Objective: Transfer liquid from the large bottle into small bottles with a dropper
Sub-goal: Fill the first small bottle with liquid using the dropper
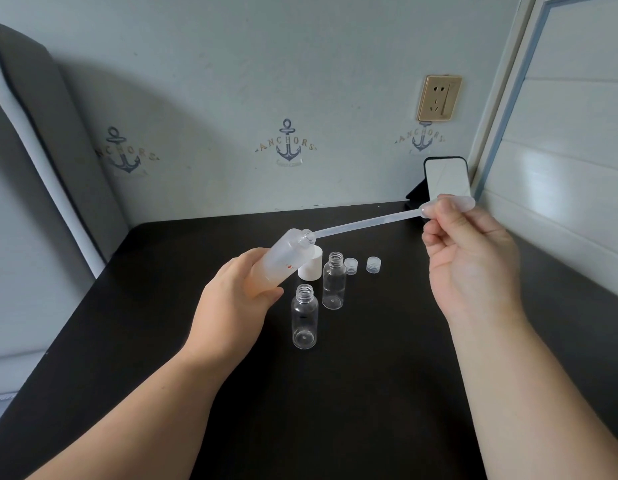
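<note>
Left hand fingers clamped round large frosted bottle, tilted above table centre for dropper access. Right hand fingers pinch bulb. Small bottles uncapped, upright below.

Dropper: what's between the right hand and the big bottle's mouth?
Head view: only the dropper's own stem spans from right hand to big bottle, tip at the mouth. Nothing else between.

2 small bottles center on table; big cap behind-left, 2 small caps behind-right.
</note>
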